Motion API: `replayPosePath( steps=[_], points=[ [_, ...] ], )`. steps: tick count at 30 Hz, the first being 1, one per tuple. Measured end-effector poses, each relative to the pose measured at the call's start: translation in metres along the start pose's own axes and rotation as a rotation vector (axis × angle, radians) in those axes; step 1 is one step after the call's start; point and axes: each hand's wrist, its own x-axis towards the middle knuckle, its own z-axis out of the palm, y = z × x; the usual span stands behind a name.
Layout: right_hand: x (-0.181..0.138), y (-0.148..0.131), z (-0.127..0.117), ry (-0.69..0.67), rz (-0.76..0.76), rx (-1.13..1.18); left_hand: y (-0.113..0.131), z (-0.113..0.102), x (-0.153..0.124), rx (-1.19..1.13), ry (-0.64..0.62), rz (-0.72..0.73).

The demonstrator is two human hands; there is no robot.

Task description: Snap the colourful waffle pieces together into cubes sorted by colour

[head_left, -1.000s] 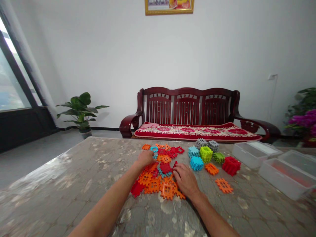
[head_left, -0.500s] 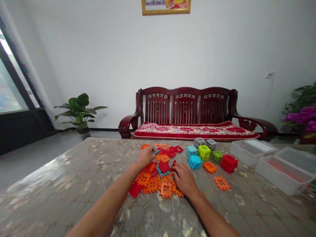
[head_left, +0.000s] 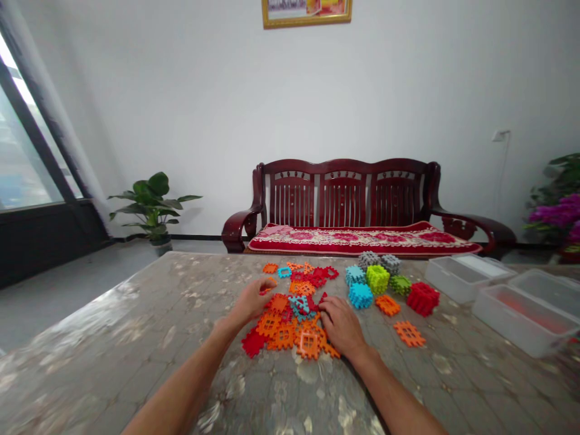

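Note:
A pile of flat interlocking plastic tiles (head_left: 290, 329), mostly orange and red with a few blue, lies on the marbled table (head_left: 136, 338). My left hand (head_left: 251, 300) is at the pile's left edge. Its fingers are curled, and thumb and fingertips are pinched around a small orange-red bit that I cannot make out well. My right hand (head_left: 342, 326) rests palm down on the pile's right side, fingers stretched, fingertips touching a red tile (head_left: 322, 298). More loose tiles (head_left: 312, 275) lie beyond the pile.
Assembled cubes stand right of the pile: blue (head_left: 361, 296), green (head_left: 377, 279), grey (head_left: 379, 261), red (head_left: 423, 298). Two orange tiles (head_left: 409, 333) lie loose nearby. Clear plastic bins (head_left: 521, 314) sit at the right. Behind the table are a wooden bench (head_left: 357, 211) and potted plants (head_left: 151, 205).
My left hand has pulled back from the far blue tile toward me, to the pile's left edge. My right hand has stayed on the pile. The view has shifted slightly.

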Motion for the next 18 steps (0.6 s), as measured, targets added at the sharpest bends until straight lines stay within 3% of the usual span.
replayPosePath(
  steps=[3, 8, 11, 18],
  points=[
    [0.000, -0.001, -0.001, -0.008, -0.002, -0.029, -0.028, -0.013, -0.012, 0.100, 0.131, -0.180],
    [0.001, -0.003, -0.002, -0.001, -0.006, -0.084, -0.053, -0.014, -0.031, 0.245, 0.230, -0.280],
    [0.001, -0.003, -0.002, 0.015, -0.013, -0.090, -0.047, -0.013, -0.021, 0.307, 0.240, -0.203],
    [0.001, 0.000, -0.001, 0.049, -0.017, -0.072, -0.002, -0.002, 0.042, 0.442, 0.028, 0.047]
  ],
)
